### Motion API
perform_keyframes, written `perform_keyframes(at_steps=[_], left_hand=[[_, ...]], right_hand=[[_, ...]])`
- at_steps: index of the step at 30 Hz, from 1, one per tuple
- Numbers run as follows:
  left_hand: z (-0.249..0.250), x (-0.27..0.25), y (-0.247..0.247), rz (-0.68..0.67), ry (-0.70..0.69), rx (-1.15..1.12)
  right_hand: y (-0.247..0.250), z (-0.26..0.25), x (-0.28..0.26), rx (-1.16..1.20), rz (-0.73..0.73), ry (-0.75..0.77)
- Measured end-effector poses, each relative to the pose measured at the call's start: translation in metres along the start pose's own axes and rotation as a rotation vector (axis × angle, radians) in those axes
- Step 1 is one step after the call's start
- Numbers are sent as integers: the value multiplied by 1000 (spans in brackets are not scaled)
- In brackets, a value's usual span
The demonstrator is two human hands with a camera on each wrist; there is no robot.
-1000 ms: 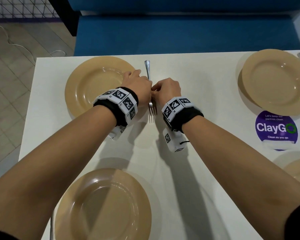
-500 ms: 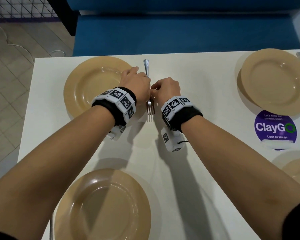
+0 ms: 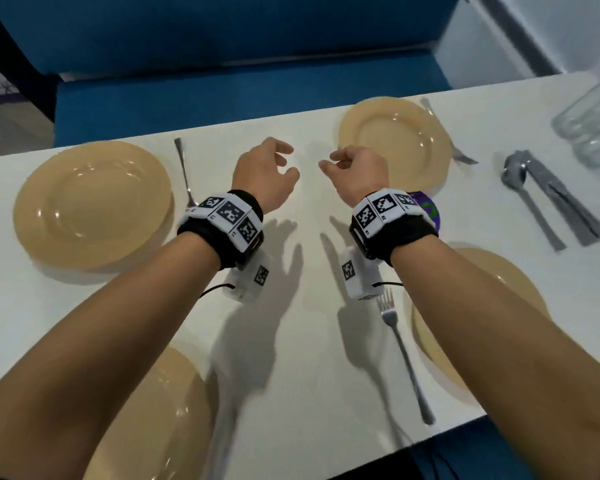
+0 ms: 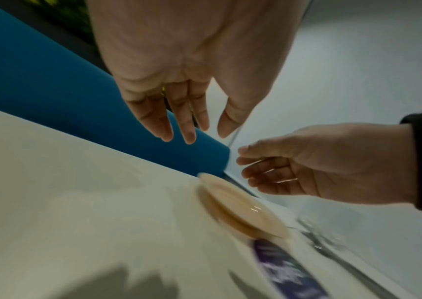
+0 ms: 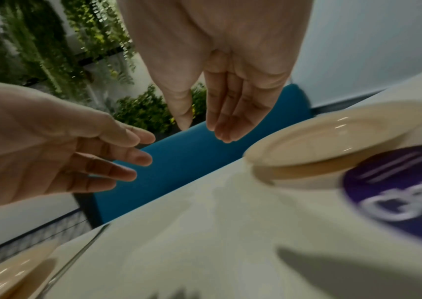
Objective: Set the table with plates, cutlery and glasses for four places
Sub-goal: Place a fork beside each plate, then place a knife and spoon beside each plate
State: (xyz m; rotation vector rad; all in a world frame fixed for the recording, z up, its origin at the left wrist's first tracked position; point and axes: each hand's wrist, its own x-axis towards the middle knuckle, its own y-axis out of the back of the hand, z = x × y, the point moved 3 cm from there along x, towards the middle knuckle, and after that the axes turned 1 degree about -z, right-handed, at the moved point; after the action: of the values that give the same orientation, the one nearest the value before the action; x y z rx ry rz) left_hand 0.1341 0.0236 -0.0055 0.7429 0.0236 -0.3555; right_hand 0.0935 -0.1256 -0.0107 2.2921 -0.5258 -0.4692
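Note:
Both hands hover above the middle of the white table [image 3: 309,341], open and holding nothing. My left hand [image 3: 284,162] has loosely curled fingers; my right hand [image 3: 331,161] faces it a short gap away. The left wrist view shows the left hand [image 4: 206,135] relaxed, and the right wrist view shows the right hand [image 5: 202,131] the same. A fork [image 3: 184,171] lies beside the far left tan plate [image 3: 92,202]. Another fork [image 3: 404,358] lies left of the near right plate [image 3: 478,317]. A third fork [image 3: 444,136] lies by the far right plate [image 3: 394,140].
A near left plate [image 3: 160,420] sits under my left forearm. Loose spoons and other cutlery [image 3: 541,199] lie at the right, with clear glasses [image 3: 593,116] behind them. A purple sticker [image 3: 428,211] is on the table. A blue bench [image 3: 222,98] runs along the far edge.
Both hands have let go of the fork beside the far left plate, risen and moved right. My view has swung right, bringing the loose cutlery and glasses into sight.

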Motion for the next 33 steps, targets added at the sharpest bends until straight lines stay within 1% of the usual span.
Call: perform_keyframes(at_steps=[4, 6, 7, 8, 10, 11, 12, 14, 17, 19, 21, 25, 28, 30, 33], left_hand=[[74, -11, -74, -123, -65, -21], [109, -13, -116, -217, -82, -22], [124, -13, -139, -248, -87, -18], [153, -11, -175, -276, -83, -9], [165, -9, -205, -335, -79, 43], [184, -7, -234, -359, -75, 75], [203, -2, -264, -378, -52, 114], [231, 2, -309, -407, 13, 138], [255, 14, -356, -394, 145, 145], [260, 21, -380, -410, 195, 177], [259, 27, -393, -413, 231, 230], [252, 35, -408, -393, 270, 239], [253, 38, -413, -329, 318, 223], [255, 39, -416, -283, 343, 202], [261, 41, -423, -281, 342, 161]], right_hand=[[81, 70, 7, -8, 112, -81], [117, 113, 15, -36, 142, -135], [135, 135, 22, -50, 153, -161], [165, 168, 32, -79, 165, -188], [183, 203, 37, -137, 159, -229], [208, 228, 43, -169, 170, -249], [232, 255, 52, -191, 174, -285], [266, 305, 64, -239, 150, -340], [293, 351, 83, -327, 69, -362], [296, 368, 92, -361, -5, -321], [293, 375, 99, -380, -61, -266], [291, 381, 108, -381, -75, -211], [295, 381, 113, -405, -110, -168], [297, 381, 114, -424, -124, -158], [299, 384, 115, -421, -128, -177]])
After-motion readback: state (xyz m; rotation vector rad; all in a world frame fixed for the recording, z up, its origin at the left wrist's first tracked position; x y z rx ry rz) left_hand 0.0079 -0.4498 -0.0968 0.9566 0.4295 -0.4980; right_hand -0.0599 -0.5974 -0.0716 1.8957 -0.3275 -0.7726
